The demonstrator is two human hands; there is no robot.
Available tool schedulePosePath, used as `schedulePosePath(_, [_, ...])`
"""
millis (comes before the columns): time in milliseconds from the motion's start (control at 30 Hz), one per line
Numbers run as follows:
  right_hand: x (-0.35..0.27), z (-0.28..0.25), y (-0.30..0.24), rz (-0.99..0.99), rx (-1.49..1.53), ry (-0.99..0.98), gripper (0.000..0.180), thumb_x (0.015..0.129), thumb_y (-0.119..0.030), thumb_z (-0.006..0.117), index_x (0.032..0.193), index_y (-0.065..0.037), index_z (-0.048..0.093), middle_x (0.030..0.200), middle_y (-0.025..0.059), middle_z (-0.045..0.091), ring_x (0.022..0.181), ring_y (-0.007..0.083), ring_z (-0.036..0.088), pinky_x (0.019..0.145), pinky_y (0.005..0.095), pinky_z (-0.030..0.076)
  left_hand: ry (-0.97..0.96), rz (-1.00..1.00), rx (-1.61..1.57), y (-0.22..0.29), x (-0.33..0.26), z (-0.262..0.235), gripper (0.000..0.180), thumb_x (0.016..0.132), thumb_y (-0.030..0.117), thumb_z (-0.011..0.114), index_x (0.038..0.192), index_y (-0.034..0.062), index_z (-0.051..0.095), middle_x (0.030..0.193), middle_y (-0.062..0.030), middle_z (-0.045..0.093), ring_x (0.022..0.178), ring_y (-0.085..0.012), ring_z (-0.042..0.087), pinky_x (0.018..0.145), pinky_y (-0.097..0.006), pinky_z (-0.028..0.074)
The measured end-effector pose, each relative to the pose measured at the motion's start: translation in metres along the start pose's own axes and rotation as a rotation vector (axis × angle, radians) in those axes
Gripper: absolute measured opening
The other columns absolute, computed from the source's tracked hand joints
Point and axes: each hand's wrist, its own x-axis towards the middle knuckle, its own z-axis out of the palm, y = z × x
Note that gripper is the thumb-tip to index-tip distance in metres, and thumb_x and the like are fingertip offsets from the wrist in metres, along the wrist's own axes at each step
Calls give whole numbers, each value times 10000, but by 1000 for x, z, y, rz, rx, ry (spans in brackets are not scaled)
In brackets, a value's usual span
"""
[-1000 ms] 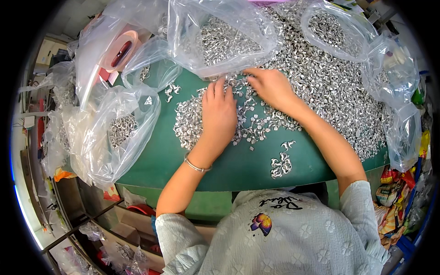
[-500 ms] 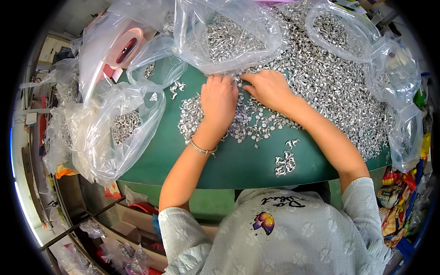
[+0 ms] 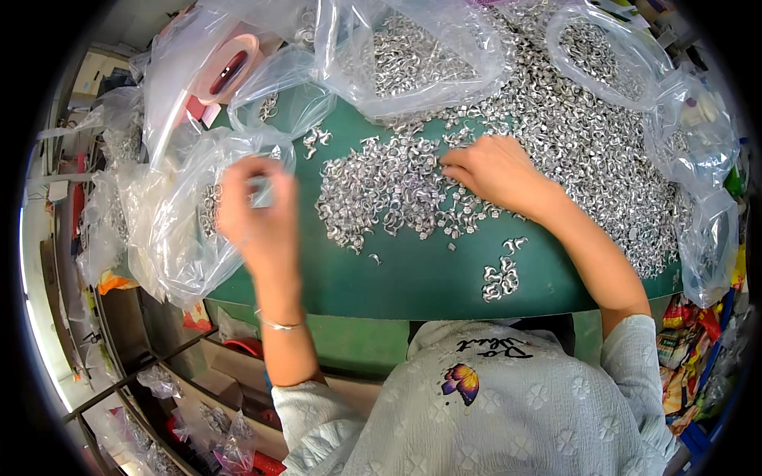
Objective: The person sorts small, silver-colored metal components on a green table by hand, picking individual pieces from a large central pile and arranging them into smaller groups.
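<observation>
We seem mid-sort: right hand (image 3: 502,174) at silver metal fittings (image 3: 381,190), left hand (image 3: 258,218) blurred; whether fingers grip, we can't tell; next needs careful picking.

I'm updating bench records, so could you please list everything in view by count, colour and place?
Table: one, green, centre
Parts: uncountable, silver, centre to upper right
Bags: several, clear, around table, lower left
Tub: one, pink, upper left
Object: one, dark red, in tub
Packets: several, red and yellow, right
Shelf: one, brown, lower left
Bracelet: one, silver, left forearm
Shirt: one, pale grey, lower centre
Left hand: one, blurred, by left bag
Right hand: one, bare, fingers at central parts
</observation>
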Motion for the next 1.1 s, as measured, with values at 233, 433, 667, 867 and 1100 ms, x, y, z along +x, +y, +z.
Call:
schedulePosePath(233, [6,11,4,1,220,354,194,859,-100,564,1030,-77,652,860,134,683,776,359,643,708,458,514,-29,25,280,-43,-6,-33,198,803,-15,613,997,1,581,958,-145,616,909,-324,586,837,-401,449])
schedulePosePath(433, [5,16,-11,-135,-48,162,424,734,19,564,1129,-119,632,1302,62,545,738,290,672,637,381,542,-533,172,-195,25,-58,52,401,808,2,650,1196,13,550,1232,-160,565,1158,-336,522,985,-400,410])
schedulePosePath(667, [-47,-10,20,-72,-66,70,395,742,42,548,1083,-116,669,1200,14,614,753,279,669,656,388,538,-708,354,-72,36,-94,42,421,830,-29,555,1249,-9,519,1338,-155,489,1247,-350,446,1030,-428,366])
schedulePosePath(867, [-19,19,-4,-128,152,350,288,787,-23,557,1043,-117,650,850,64,655,694,304,647,586,405,511,-528,215,-199,34,-90,39,284,798,9,646,1078,51,622,1123,-77,560,1060,-266,522,840,-386,393])
schedulePosePath(1100, [-21,23,5,-70,6,245,155,833,-162,618,982,-122,632,740,89,664,660,304,648,524,418,481,-528,155,-50,19,-86,41,248,791,84,694,1029,83,625,1058,-56,564,962,-248,522,791,-383,367])
